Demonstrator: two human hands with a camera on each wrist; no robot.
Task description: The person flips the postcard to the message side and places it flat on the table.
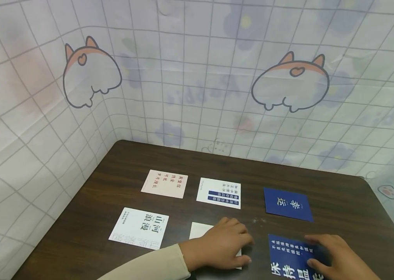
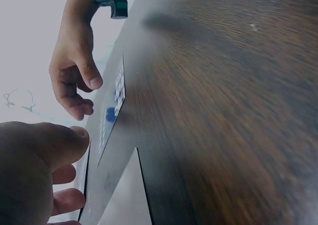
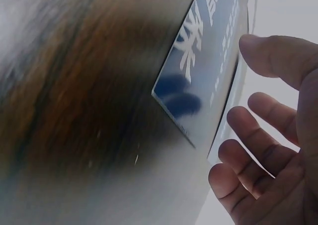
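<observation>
My left hand (image 1: 222, 245) is over a pale card (image 1: 198, 230) at the near middle of the table, covering most of it. In the left wrist view its thumb (image 2: 64, 143) and fingers are loosely bent above the card's corner (image 2: 130, 197), with nothing gripped. To the right, my right hand (image 1: 337, 256) hovers over the right edge of a dark blue card (image 1: 286, 256) with large white characters. The right wrist view shows its fingers (image 3: 253, 135) spread and slightly bent beside the blue card (image 3: 198, 61), thumb apart, nothing between them.
Further back on the dark wooden table (image 1: 218, 159) lie a pink card (image 1: 165, 183), a white card with blue bands (image 1: 218, 192) and a blue card (image 1: 288, 204). A white card with green characters (image 1: 139, 227) lies at left. A patterned curtain (image 1: 197, 77) hangs behind.
</observation>
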